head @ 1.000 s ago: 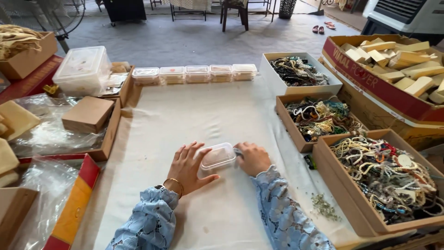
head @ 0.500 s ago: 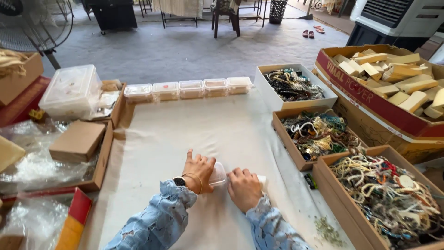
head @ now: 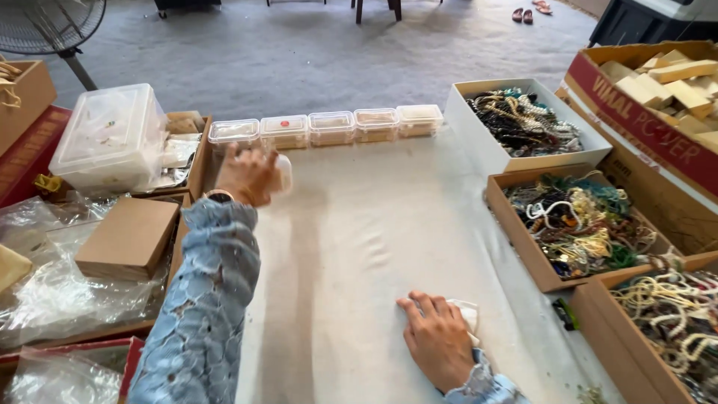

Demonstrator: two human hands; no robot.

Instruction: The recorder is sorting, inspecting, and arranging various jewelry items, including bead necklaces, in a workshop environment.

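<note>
Small clear box (head: 284,170), mostly hidden, gripped by left hand (head: 250,173); right hand (head: 437,340) covers a white lid (head: 467,314).

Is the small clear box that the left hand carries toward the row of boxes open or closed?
Cannot tell. The left hand covers most of the small clear box, so its lid is hidden. The row of boxes all have lids on.

The scene was bright with soft, even daylight, and the white cloth (head: 359,247) showed only faint shadows under the left hand (head: 250,173) and the sleeve (head: 202,299). That hand was a little blurred from motion, while the right hand (head: 437,340) looked sharper. The box edges bent slightly near the frame borders, and the clear plastic bags (head: 52,299) gave some weak glare.
</note>
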